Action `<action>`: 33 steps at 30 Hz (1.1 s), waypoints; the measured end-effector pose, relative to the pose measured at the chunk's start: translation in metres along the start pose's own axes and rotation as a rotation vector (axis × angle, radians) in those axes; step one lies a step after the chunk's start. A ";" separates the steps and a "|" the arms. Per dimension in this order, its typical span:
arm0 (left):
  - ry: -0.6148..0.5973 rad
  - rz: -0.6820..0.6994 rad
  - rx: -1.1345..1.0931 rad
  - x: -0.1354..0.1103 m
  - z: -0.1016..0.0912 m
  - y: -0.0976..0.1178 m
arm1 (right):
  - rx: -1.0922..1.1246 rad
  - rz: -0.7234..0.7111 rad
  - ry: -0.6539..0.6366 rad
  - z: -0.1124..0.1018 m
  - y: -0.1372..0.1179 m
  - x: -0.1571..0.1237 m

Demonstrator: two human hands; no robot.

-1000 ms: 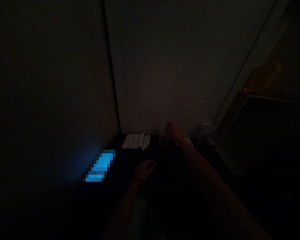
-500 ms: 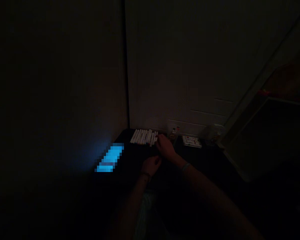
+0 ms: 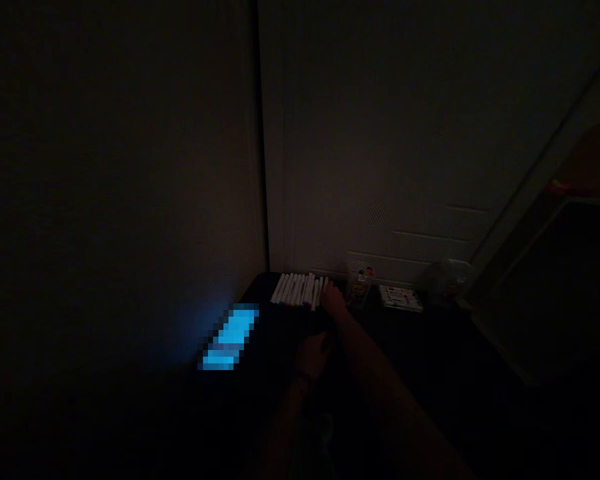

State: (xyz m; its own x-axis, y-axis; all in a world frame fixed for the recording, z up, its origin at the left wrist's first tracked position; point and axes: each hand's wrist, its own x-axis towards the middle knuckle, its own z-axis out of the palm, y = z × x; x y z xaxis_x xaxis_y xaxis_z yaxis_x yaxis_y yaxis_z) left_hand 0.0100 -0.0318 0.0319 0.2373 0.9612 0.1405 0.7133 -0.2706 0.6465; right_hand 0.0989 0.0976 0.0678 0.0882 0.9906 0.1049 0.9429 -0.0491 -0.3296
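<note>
The room is very dark. A row of white markers (image 3: 299,291) lies side by side at the back of a dark table (image 3: 430,347), against the wall. My right hand (image 3: 333,299) reaches to the right end of that row and touches or nearly touches the last marker; its fingers are too dim to read. My left hand (image 3: 312,355) rests on the table nearer to me, fingers curled loosely, and I cannot make out anything in it.
A glowing blue screen (image 3: 229,337) lies on the table's left side. A small clear jar with coloured items (image 3: 360,287) and a flat white pack (image 3: 401,298) stand right of the markers. A dark boxy object (image 3: 555,287) fills the right.
My right hand left the jar at the back, swung left and now sits at the markers' right end. My left hand stayed put. The camera turned slightly left.
</note>
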 end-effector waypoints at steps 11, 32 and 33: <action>0.015 -0.010 0.011 0.000 -0.002 0.010 | 0.017 0.002 -0.089 -0.039 0.033 -0.049; 0.011 0.065 -0.329 0.005 0.002 0.013 | 1.233 -0.194 -0.028 -0.035 0.090 -0.160; 0.013 0.067 -0.318 0.006 0.002 0.013 | 1.216 -0.205 -0.014 -0.035 0.090 -0.160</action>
State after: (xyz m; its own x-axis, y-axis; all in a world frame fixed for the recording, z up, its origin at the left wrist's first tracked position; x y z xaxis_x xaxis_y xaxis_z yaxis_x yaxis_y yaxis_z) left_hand 0.0220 -0.0301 0.0395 0.2669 0.9429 0.1992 0.4543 -0.3054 0.8369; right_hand 0.1812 -0.0700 0.0542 -0.0360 0.9676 0.2498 0.0262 0.2508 -0.9677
